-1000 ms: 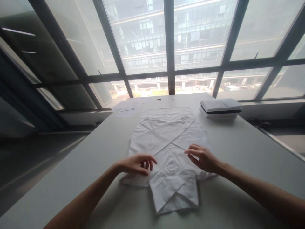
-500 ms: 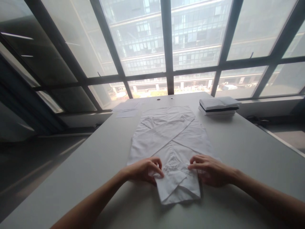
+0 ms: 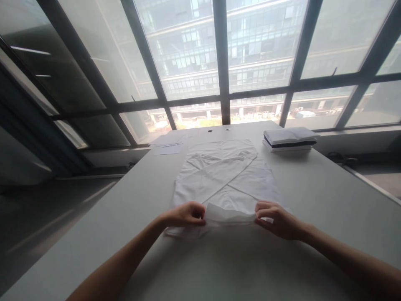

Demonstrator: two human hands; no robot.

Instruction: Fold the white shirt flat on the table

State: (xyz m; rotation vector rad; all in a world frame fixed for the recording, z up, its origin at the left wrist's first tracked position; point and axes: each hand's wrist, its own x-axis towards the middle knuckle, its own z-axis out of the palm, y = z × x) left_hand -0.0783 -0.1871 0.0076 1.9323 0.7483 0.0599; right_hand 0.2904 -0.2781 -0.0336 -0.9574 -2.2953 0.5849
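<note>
"While the white garment [image 3: 224, 177] lies at twelve o'clock on the desk [image 3: 200, 267], what holds it?"

"Left hand [image 3: 188, 214] at its seven, right hand [image 3: 276, 219] at its four, both pinching its near end."

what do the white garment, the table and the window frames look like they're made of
White garment: matt fabric, perhaps cotton or a blend; it creases softly and folds thin.
Table: probably laminated board, low sheen, judging by its smooth, even, pale top.
Window frames: likely coated metal; they're dark, straight, slim bars, though backlight hides their finish.
</note>
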